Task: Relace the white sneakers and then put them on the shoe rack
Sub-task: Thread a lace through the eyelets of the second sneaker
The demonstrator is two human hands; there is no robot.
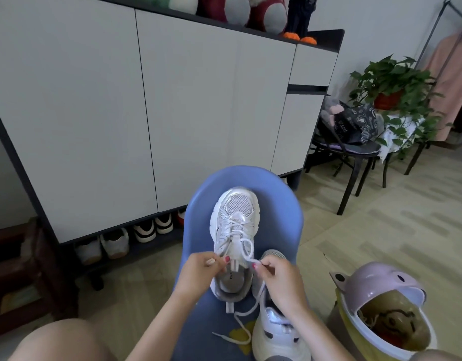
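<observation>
A white sneaker (235,230) lies on a blue chair (282,217), toe pointing away from me. Its white lace (247,247) forms a loop over the tongue, and a loose end trails down across the seat. My left hand (201,272) pinches the lace at the left side of the shoe's opening. My right hand (278,277) pinches the lace at the right side. The second white sneaker (276,334) lies on the seat below my right hand, partly hidden by my wrist.
A tall white cabinet (146,113) stands behind the chair, with several shoes (115,242) on the low shelf under it. A pink-lidded bin (381,316) sits at the right. A dark chair with a bag (352,126) and a potted plant (391,84) stand further right.
</observation>
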